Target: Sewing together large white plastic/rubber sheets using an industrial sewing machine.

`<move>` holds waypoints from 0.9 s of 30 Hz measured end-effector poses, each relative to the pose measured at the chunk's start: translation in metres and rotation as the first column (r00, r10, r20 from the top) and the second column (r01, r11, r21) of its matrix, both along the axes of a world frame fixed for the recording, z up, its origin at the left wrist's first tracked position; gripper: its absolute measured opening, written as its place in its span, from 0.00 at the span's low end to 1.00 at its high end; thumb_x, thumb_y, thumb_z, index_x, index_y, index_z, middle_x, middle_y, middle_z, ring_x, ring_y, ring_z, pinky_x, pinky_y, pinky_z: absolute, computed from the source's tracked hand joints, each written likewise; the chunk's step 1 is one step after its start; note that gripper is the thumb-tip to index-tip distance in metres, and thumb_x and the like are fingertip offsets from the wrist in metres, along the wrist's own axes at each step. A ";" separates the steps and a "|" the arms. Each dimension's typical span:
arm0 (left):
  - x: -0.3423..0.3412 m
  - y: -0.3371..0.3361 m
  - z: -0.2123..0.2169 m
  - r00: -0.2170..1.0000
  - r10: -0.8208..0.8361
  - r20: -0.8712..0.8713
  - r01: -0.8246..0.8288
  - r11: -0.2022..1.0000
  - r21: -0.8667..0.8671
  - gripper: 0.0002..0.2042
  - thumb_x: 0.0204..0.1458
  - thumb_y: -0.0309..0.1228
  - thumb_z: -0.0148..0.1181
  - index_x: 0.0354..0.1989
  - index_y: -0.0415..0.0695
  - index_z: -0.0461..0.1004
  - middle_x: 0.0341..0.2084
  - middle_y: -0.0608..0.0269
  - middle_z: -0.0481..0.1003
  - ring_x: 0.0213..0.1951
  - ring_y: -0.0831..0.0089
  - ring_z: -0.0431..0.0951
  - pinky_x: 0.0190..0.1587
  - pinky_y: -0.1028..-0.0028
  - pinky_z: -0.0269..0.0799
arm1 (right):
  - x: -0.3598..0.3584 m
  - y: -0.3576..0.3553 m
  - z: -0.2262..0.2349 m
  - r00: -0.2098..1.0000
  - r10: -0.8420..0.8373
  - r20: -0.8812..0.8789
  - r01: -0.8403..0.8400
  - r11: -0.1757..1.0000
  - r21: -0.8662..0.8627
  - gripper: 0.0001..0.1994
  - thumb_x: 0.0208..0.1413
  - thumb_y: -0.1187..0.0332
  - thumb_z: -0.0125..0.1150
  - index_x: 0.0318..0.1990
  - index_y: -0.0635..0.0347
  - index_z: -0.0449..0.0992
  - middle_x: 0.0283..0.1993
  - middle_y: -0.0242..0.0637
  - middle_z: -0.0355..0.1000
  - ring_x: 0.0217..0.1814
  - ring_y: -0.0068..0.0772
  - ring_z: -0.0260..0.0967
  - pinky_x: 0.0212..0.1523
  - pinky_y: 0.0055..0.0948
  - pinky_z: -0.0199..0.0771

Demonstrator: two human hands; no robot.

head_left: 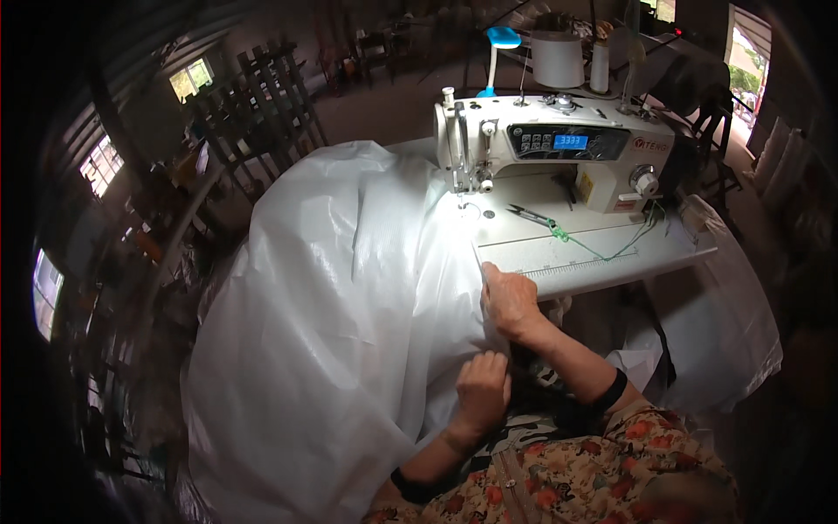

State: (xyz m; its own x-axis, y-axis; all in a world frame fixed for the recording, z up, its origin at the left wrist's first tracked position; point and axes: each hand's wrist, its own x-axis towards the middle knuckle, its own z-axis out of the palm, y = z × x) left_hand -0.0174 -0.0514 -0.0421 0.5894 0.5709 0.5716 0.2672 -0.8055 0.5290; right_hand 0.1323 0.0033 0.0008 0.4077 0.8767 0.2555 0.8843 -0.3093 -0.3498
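Observation:
A large sheet of white woven plastic fabric (305,288) spreads over the left of the table and hangs down toward me. Its right edge runs up to the needle area of a white sewing machine (546,109), where a lamp lights it brightly. My right hand (510,299) grips that edge at the front of the machine table, fingers closed. Nearer to my body, my left hand (483,387) is closed on the fabric's edge, its fingertips curled out of sight. Thread snips (530,215) with a green cord lie on the machine bed, right of the needle.
A ruler scale (567,265) runs along the table's front edge. White thread cones (557,61) and a small blue lamp (504,37) stand behind the machine. More white sheeting (711,306) hangs at the right. A slatted rack (262,113) stands at the back left.

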 end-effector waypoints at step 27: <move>-0.006 0.039 0.037 0.999 0.001 -0.051 -0.015 0.966 -0.259 0.04 0.54 0.26 0.55 0.33 0.39 0.70 0.25 0.44 0.74 0.29 0.44 0.76 0.31 0.54 0.70 | 0.018 0.067 0.017 0.974 0.187 0.129 -0.181 0.982 -0.057 0.08 0.47 0.73 0.54 0.26 0.65 0.80 0.28 0.51 0.78 0.32 0.48 0.79 0.34 0.40 0.79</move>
